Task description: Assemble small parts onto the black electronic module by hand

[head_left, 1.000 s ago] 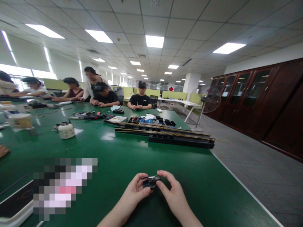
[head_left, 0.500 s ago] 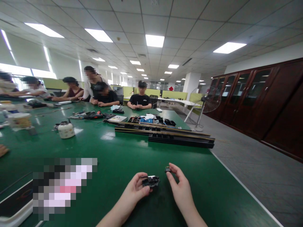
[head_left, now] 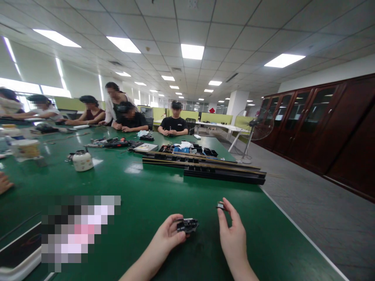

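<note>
Between the thumb and fingers of my left hand (head_left: 172,235) is a small black mechanical part (head_left: 188,225) with a silvery strip along its top. My right hand (head_left: 233,230) pinches a small dark block with a pale face (head_left: 220,205) between thumb and fingertips. Both hands are above the green table (head_left: 140,218), and the two pieces are apart from each other. The exact kind of either piece is too small to make out.
Long black rails with thin brass-coloured rods (head_left: 205,166) lie across the table ahead. A cream jar (head_left: 83,160) stands to the left, and a white-edged tray (head_left: 23,261) sits at lower left. Several people sit around the table; another person's hand (head_left: 5,182) shows at far left.
My right hand has moved to the right and slightly up with the small block, widening the gap to the black part. My left hand has hardly moved.
</note>
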Tool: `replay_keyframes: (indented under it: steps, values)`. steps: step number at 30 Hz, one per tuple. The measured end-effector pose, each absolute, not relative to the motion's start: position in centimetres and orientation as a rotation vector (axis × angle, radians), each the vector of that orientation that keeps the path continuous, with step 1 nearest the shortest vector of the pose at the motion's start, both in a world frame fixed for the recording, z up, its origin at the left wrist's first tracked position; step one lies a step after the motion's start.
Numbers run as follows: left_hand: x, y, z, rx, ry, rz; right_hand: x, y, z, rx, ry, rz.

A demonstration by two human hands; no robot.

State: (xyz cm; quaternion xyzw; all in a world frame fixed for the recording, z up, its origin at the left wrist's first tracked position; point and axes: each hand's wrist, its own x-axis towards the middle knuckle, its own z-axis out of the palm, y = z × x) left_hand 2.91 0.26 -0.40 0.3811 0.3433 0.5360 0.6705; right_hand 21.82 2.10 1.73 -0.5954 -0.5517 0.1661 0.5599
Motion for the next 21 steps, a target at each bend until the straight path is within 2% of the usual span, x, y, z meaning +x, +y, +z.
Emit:
replay_keyframes:
  steps: [7,16,21]
  values:
    - [3.1,0.4,-0.7,0.848,0.770,1.204,21.3,2.0,1.5,-1.309,-1.471,0.375]
    - [2.9,0.5,-1.1,0.852,0.768,1.201,18.8,0.6,2.5,-1.097,-1.651,0.853]
    - [2.8,0.7,-1.5,0.848,0.736,1.193,18.7,0.7,2.1,-1.072,-1.644,0.844]
